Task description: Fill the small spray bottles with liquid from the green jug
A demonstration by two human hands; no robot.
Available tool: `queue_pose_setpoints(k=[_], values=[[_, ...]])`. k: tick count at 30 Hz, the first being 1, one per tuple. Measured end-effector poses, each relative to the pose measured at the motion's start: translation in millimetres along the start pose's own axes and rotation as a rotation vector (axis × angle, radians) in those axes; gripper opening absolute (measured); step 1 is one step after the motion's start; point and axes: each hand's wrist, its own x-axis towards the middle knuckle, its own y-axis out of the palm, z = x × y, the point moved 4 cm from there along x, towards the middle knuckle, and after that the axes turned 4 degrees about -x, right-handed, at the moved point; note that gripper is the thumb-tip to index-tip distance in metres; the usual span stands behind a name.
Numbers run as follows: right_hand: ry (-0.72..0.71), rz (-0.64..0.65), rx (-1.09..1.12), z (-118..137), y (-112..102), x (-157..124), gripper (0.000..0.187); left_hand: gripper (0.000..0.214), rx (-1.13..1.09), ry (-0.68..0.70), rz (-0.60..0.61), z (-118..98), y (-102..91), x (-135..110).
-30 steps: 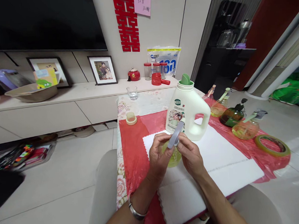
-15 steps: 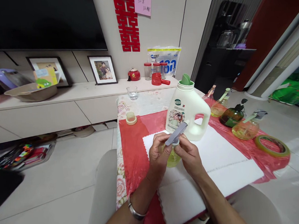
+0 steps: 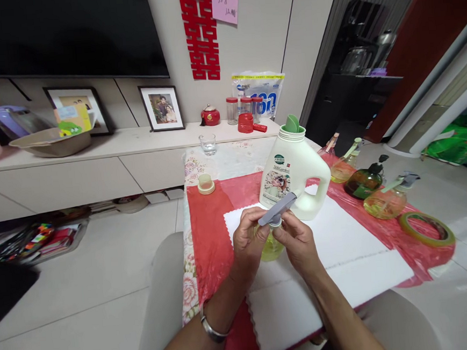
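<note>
A small clear pump bottle [image 3: 272,249] of yellow liquid stands over the white sheet [image 3: 284,311], topped by a grey pump head [image 3: 277,209]. From its left side my left hand [image 3: 249,234] closes its fingers on the bottle's neck under the grey head. My right hand [image 3: 299,238] pinches the white collar [image 3: 275,223] from the other side. Fingers cover much of the bottle's upper part. Just behind stands a large pale-green detergent jug [image 3: 297,159] with a green spout [image 3: 292,123] in its open mouth.
A pale cap [image 3: 205,183] and a glass cup [image 3: 208,143] are on the table's far left. Along its right side stand an amber-green pump bottle [image 3: 363,182], several clear bottles including one with a grey head [image 3: 387,203], and a tape roll [image 3: 427,229]. Red plastic [image 3: 210,225] covers the tabletop.
The grey pump head has turned slightly, its tip shifting right. Both hands keep their hold on the bottle in nearly the same place. The camera view has shifted a little.
</note>
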Motion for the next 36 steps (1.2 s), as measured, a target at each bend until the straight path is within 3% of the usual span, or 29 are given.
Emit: queue_pose_setpoints(k=[5,8,11,15,20,23,27,32,36], values=[[0.078,0.214,-0.033,5,1,2,0.056,0.036,-0.074,-0.117,-0.046,8,-3.6,0],[0.108,0.259,-0.084,5,1,1,0.073,0.038,-0.021,-0.15,-0.072,11,-5.9,0],[0.113,0.223,-0.132,2,1,0,0.077,0.037,0.035,-0.147,-0.081,13,-6.6,0],[0.1,0.141,-0.139,3,1,-3,0.068,0.036,0.071,-0.154,-0.064,15,-6.2,-1],[0.069,0.009,-0.11,28,-4,-5,0.061,0.04,0.044,-0.237,-0.016,20,-2.0,-5],[0.045,-0.126,-0.122,47,-5,-5,0.06,0.044,-0.175,-0.359,0.02,23,8.4,-8],[0.028,-0.256,-0.164,62,2,-5,0.059,0.051,-0.539,-0.535,0.166,24,27.9,-16],[0.052,-0.169,-0.207,68,-4,-10,0.071,0.054,-0.608,-0.718,0.108,29,26.4,-23],[0.075,-0.055,-0.212,70,-23,-18,0.079,0.061,-0.608,-0.876,0.169,30,28.9,-27]])
